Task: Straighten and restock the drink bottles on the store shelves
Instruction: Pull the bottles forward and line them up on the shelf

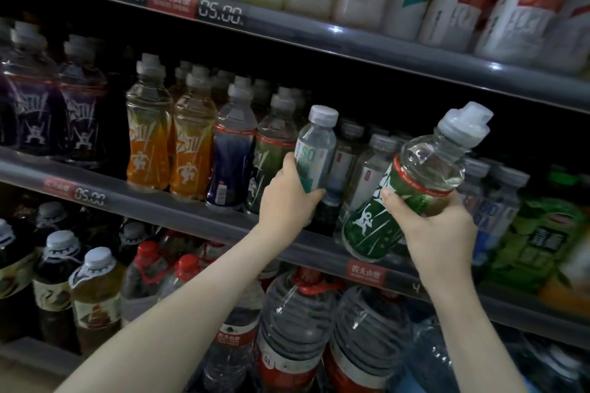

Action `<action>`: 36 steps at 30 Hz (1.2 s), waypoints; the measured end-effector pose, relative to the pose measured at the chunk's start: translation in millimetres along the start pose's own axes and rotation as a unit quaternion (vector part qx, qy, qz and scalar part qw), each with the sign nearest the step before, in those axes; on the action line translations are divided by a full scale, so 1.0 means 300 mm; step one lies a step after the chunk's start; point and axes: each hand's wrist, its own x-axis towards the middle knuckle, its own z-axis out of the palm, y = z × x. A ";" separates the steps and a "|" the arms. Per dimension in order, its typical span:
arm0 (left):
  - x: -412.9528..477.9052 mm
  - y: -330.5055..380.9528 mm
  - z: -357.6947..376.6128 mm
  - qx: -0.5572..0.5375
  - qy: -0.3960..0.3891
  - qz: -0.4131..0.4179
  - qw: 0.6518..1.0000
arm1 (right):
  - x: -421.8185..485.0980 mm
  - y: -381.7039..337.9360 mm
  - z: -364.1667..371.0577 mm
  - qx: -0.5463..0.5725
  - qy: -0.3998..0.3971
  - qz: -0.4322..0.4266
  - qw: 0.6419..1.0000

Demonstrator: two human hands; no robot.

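My left hand [289, 193] grips a small clear soda-water bottle [314, 153] with a pale cap, held upright at the front of the middle shelf [178, 210]. My right hand [437, 226] holds a green-labelled sports drink bottle [405, 188], tilted to the right, in front of the same shelf. Behind both hands stand rows of bottles: purple [41, 105], orange [148, 137], blue [233, 150] and green [271, 153] sports drinks, then clear water bottles [360, 169].
The upper shelf [351, 38] carries white and cream bottles above price strips. Below, large water jugs [297, 325] with red handles and dark tea bottles [92, 293] fill the bottom shelf. Green tea bottles [539, 239] stand at the right.
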 end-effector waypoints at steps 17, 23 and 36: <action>-0.025 -0.095 0.083 0.345 0.191 0.111 0.912 | 0.008 0.015 0.069 -0.001 -0.067 0.038 0.997; -0.021 -0.068 0.086 0.278 0.137 0.118 0.943 | 0.026 0.040 0.022 -0.010 -0.038 0.061 0.997; -0.077 0.065 0.180 0.116 0.039 0.222 0.967 | 0.054 0.079 -0.076 -0.047 -0.003 0.068 0.997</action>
